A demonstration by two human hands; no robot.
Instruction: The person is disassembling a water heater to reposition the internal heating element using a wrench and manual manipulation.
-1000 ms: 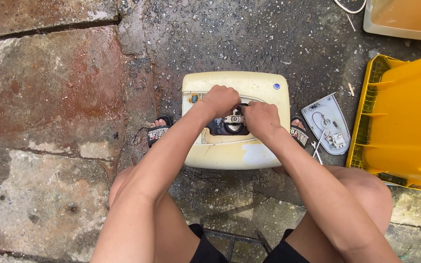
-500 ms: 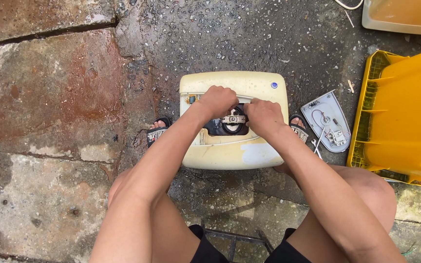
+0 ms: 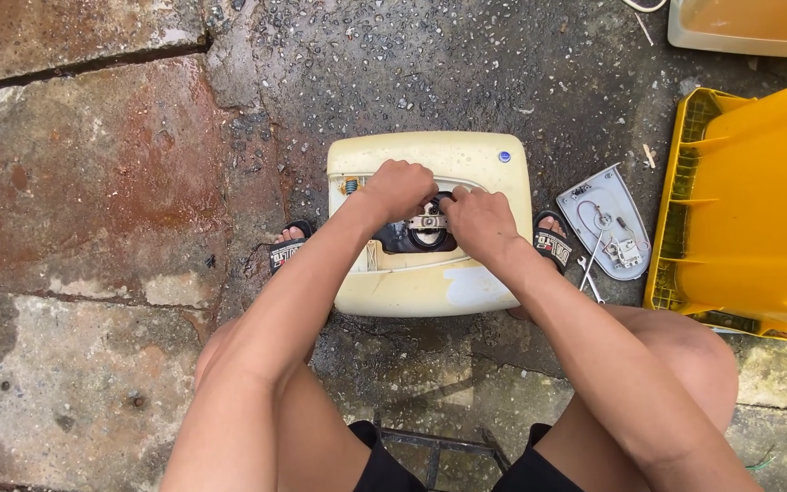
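Hands (image 3: 398, 189) shifted slightly; yellowed casing (image 3: 430, 155) sits on wet concrete (image 3: 393, 64).

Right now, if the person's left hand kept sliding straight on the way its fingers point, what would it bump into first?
Probably the right hand. The left hand points rightward across the cream-coloured appliance, over the dark round fitting, and their fingertips already nearly meet there. Whether they touch is unclear.

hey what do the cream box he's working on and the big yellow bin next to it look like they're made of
Cream box: looks like moulded plastic, smooth with rounded corners, yellowed and stained; painted metal can't be ruled out. Both hands, left hand and right hand, are at a dark round fitting in its opening, probably metal or rubber, too small to tell. Yellow bin: glossy moulded plastic with ribbed rim.
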